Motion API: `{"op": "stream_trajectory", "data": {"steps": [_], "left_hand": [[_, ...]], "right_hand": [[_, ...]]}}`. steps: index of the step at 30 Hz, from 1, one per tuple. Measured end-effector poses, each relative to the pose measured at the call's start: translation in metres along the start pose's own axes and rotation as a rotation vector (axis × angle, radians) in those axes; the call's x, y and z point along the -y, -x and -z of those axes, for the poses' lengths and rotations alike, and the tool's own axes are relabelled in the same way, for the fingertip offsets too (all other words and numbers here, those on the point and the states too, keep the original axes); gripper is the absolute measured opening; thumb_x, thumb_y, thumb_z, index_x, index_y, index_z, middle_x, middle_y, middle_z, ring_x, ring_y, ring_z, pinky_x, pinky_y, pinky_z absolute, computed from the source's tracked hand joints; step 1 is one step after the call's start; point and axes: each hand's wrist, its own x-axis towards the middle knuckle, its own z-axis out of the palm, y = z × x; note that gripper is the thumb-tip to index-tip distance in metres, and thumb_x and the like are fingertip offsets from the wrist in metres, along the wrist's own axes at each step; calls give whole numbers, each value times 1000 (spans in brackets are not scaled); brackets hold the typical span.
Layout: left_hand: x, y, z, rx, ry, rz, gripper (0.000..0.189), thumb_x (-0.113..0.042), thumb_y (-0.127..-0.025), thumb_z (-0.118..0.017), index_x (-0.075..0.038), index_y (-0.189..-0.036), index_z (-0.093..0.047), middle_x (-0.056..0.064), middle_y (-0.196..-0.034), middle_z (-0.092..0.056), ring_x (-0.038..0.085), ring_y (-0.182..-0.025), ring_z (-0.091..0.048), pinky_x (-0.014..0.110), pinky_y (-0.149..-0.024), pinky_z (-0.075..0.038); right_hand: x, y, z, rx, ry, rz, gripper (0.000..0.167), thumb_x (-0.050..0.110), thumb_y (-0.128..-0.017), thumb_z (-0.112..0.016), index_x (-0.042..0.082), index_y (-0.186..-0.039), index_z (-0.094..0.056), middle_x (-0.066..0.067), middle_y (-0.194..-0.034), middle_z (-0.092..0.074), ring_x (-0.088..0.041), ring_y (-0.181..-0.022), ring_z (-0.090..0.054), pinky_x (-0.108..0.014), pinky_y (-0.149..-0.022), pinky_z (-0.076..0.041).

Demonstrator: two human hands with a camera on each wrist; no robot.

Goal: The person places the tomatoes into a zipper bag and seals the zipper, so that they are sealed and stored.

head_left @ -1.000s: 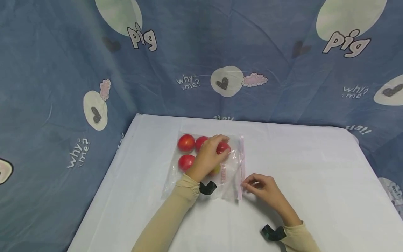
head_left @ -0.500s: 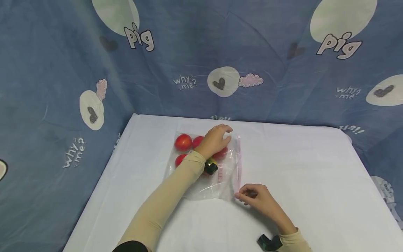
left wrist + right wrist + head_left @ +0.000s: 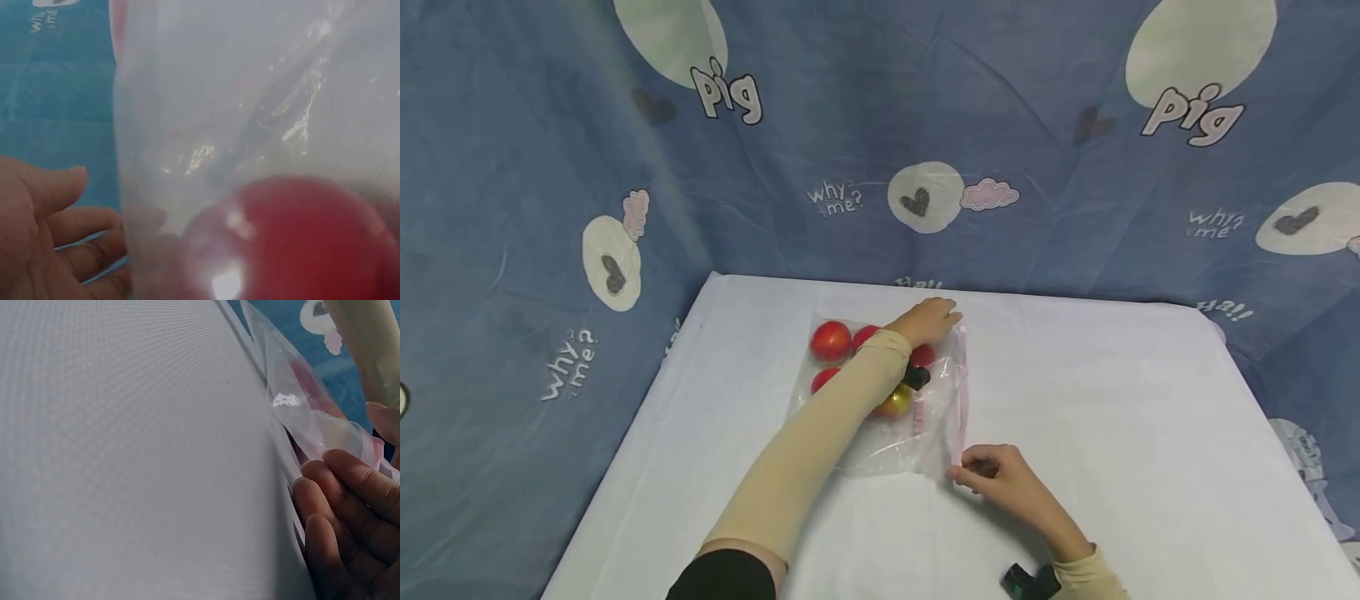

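Observation:
A clear zip bag (image 3: 880, 454) lies on the white table with several round red fruits (image 3: 831, 341) inside. One of them is a yellowish fruit (image 3: 897, 401). Its pink zip edge (image 3: 962, 392) runs along the right side. My left hand (image 3: 927, 320) reaches across to the far end of that edge. In the left wrist view its fingers pass behind the plastic, while the thumb (image 3: 65, 187) stands apart from it, beside a red fruit (image 3: 294, 244). At the near corner my right hand (image 3: 1000, 479) pinches the zip edge between thumb and fingertips.
The white-covered table (image 3: 1097, 400) extends on both sides of the bag. A blue printed curtain (image 3: 820, 100) hangs behind and to the left. A black wrist mount (image 3: 1030, 582) sits at the right sleeve, and my left forearm (image 3: 820, 450) crosses over the bag.
My left hand has moved off the fruits, away from me to the bag's far corner. My right hand has come slightly nearer and left, onto the near corner. The view has shifted a little.

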Motion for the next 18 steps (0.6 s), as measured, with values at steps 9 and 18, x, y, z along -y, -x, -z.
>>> {"op": "stream_trajectory", "data": {"steps": [9, 18], "left_hand": [[3, -9, -2, -14, 156, 40, 37, -24, -108, -50, -2, -131, -68, 12, -135, -68, 25, -128, -61, 37, -113, -48], [12, -9, 1, -97, 276, 28, 23, -21, -101, -64, -2, -111, -73, 12, -116, -74, 18, -99, -60, 31, -94, -52]], "right_hand": [[0, 0, -1, 16, -13, -20, 15, 22, -98, -70, 8, -94, -77, -6, -84, -77, -3, -65, -67, -25, -57, -58], [-3, 2, 2, 7, 16, 59, 15, 19, -100, -67, 10, -95, -78, -6, -80, -75, 0, -61, -61, -22, -53, -54]]}}
